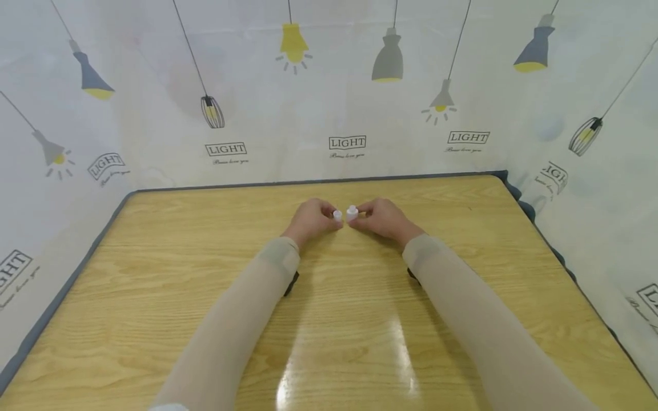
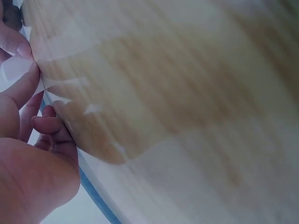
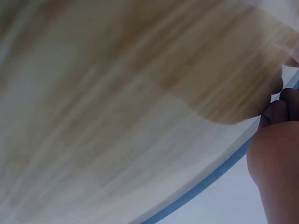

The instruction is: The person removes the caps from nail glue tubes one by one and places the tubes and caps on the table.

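Near the far side of the table [image 1: 329, 319], both hands are close together. My left hand [image 1: 311, 219] pinches a small white round piece [image 1: 337, 215] that looks like a cap. Just to its right, my right hand [image 1: 384, 218] holds a small white bottle [image 1: 352, 214] upright between thumb and fingers, with a narrower top showing. A narrow gap separates the two white things. In the left wrist view, the left hand [image 2: 39, 163] shows at the left edge, its lower fingers curled. The right wrist view catches only part of the right hand [image 3: 275, 149]; the bottle is hidden there.
The wood-grain tabletop has a dark blue-grey edging [image 1: 267, 183]. Behind it and at both sides hangs a pale cloth [image 1: 288, 114] printed with lamps and lettering. A dark strap part [image 1: 291, 283] shows under the left wrist.
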The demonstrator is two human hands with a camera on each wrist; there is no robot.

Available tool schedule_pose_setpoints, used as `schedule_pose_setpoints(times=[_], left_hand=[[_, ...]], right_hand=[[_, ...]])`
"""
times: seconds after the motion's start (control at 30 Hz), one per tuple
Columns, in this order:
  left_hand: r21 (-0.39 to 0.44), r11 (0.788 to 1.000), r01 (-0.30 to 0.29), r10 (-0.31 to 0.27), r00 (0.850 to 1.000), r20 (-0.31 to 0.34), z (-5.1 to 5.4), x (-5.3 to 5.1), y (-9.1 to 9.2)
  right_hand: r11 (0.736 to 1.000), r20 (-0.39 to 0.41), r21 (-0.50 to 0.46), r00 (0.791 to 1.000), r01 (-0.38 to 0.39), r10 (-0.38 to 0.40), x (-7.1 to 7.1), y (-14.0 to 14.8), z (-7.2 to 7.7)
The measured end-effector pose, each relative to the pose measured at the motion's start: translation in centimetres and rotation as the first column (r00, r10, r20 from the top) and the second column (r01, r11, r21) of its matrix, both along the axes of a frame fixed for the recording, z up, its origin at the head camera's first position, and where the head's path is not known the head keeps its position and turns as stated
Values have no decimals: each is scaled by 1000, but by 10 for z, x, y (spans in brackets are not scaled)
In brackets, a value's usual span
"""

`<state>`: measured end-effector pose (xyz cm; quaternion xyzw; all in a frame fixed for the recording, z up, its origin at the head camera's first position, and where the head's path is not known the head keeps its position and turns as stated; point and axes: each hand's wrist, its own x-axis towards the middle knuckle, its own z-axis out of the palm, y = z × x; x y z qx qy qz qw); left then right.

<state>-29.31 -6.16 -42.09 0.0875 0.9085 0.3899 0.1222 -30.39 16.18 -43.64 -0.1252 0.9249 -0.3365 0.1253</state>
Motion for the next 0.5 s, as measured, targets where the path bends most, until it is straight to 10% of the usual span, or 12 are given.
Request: schedule_pose_setpoints(times=[0.5], left_hand=[[-11, 1000, -1, 1, 1000, -9, -3, -3, 1]], right_hand=[[1000, -25, -4, 1000, 1, -1, -2, 2, 0]])
